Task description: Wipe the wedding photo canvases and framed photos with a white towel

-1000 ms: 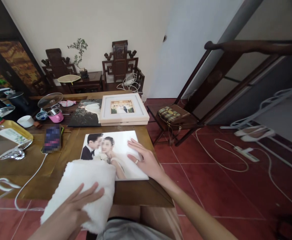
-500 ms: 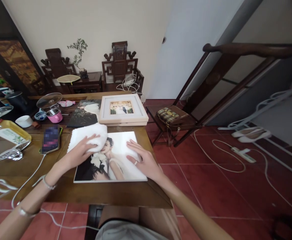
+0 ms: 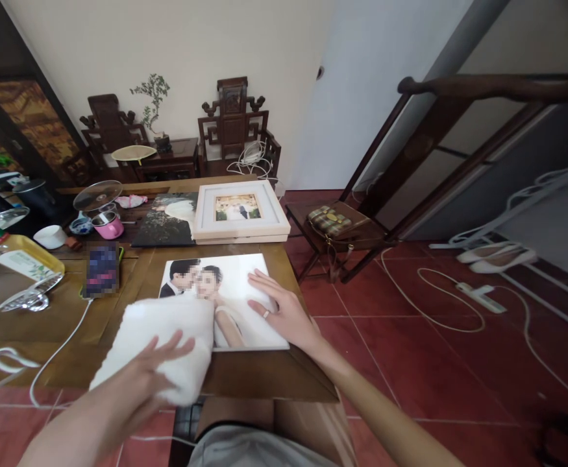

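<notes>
A flat photo panel (image 3: 248, 305) with a couple in wedding dress lies near the front edge of the wooden table. My left hand (image 3: 164, 363) holds a folded white cloth (image 3: 140, 321), its fingers spread over the top. The cloth covers the panel's lower left part and extends past it over the table edge. On the panel's right side rests my right hand (image 3: 281, 308), flat and open, a ring on one finger.
Behind the panel, a pale framed picture (image 3: 276, 214) lies stacked on another frame, beside a dark photo panel (image 3: 160, 224). To the left are a phone (image 3: 102, 269) with a cable, an oil bottle (image 3: 28, 259) and a pink cup (image 3: 110, 225). A wooden chair (image 3: 361, 237) bears a plaid bag.
My left hand has drawn the white cloth down toward me and the table's front edge, uncovering the panel's upper left. My right hand stays in place on the panel.
</notes>
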Motion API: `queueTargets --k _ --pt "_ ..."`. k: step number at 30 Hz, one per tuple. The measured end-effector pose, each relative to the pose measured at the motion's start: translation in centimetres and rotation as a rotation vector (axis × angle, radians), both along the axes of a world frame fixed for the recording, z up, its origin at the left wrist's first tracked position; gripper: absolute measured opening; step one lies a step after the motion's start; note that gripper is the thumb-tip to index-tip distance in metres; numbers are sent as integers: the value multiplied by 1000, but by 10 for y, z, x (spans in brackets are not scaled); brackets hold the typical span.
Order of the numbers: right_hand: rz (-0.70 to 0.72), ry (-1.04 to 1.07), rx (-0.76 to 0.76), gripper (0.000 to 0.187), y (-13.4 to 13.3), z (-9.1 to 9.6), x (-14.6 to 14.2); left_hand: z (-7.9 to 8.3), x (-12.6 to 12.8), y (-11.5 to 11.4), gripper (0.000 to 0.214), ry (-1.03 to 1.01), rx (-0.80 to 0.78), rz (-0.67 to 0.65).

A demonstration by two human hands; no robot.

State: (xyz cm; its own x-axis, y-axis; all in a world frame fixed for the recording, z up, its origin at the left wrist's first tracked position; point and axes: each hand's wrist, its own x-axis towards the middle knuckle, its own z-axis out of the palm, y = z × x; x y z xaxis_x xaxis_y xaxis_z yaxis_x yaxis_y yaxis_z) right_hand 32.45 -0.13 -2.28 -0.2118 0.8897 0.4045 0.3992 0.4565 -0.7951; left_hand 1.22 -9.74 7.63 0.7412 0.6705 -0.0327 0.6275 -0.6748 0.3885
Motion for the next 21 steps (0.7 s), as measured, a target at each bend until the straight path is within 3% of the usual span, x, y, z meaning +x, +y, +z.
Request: queueTargets --k 2,5,10,13,16,19,21 --pt "1 5 5 40 0 -1 0 4 3 -11 23 -7 -16 -40" --pt "6 14 17 41 0 -1 0 7 7 -1 24 -9 -50 -3" --pt "4 17 18 41 1 0 0 1 23 63 33 68 -88 38" --pt "5 16 13 41 1 1 0 -9 35 104 35 58 -3 86" --pt "6 8 2 41 0 2 1 -20 43 130 36 45 118 156" --pt "12 0 3 41 0 3 1 -25 45 133 35 62 163 172" --pt "17 3 4 41 1 3 1 -22 46 123 34 82 146 135"
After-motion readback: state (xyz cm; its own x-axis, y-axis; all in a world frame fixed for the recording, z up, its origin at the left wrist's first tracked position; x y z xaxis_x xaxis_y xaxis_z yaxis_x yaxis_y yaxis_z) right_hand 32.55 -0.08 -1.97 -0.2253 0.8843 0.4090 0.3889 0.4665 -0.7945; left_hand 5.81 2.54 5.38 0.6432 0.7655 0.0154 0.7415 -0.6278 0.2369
